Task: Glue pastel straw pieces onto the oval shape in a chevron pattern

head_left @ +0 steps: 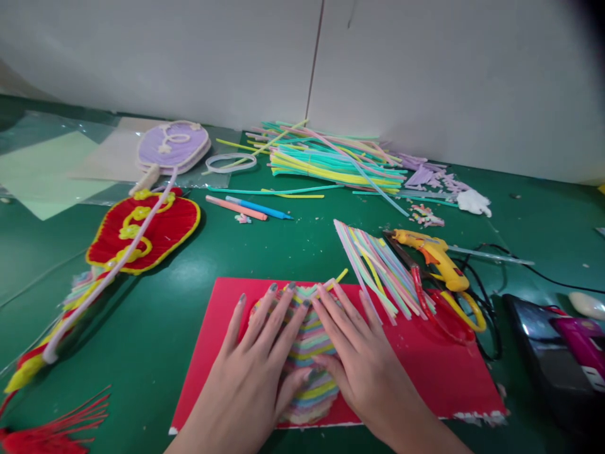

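On a red sheet (425, 372), a rounded piece made of pastel striped pipe cleaners (312, 343) lies in slanting rows. My left hand (258, 362) rests flat over its left side, fingers stretched out and slightly spread. My right hand (362, 353) lies likewise over the right side, its fingertips close to the left ones near the top. Neither hand grips anything. Between and beneath the fingers, parts of the striped piece are covered. One yellow end (342, 275) sticks out at the upper right. Cut pastel pipe cleaners (382, 271) fan out beside my right hand.
To the right lie a yellow glue gun (437, 257), red-and-yellow-handled scissors (466, 309) and a black device (534, 334). A red fan (146, 236) and purple fan (172, 148) occupy the left. Bundled pipe cleaners (335, 167) lie behind two pens (239, 208), near the wall.
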{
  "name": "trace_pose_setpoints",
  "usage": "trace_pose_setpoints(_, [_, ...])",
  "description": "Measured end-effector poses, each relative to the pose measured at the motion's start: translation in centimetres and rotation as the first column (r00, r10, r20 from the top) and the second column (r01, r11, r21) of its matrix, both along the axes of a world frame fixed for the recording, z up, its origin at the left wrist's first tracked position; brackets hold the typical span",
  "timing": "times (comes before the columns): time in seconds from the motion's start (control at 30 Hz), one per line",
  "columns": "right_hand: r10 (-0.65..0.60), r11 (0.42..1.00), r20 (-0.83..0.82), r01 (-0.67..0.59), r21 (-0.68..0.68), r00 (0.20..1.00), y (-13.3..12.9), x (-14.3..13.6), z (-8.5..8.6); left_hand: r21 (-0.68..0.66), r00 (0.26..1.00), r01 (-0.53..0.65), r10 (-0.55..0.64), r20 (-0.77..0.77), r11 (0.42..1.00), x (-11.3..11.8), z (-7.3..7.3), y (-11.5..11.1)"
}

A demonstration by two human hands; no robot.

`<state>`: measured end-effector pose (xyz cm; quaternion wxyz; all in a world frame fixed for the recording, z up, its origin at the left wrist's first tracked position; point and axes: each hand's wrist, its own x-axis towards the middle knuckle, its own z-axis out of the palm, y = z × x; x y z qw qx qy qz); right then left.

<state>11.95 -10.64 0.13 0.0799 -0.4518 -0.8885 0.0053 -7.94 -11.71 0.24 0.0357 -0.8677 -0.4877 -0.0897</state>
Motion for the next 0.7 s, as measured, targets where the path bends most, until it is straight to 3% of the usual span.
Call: trace_pose_setpoints(0.7, [0.012,0.999,0.023,-0.012,-0.033,1.000,0.05,0.01,0.16,0.013,0.990,-0.136,0.136,0.025,0.991,0.05,-0.61,-0.10])
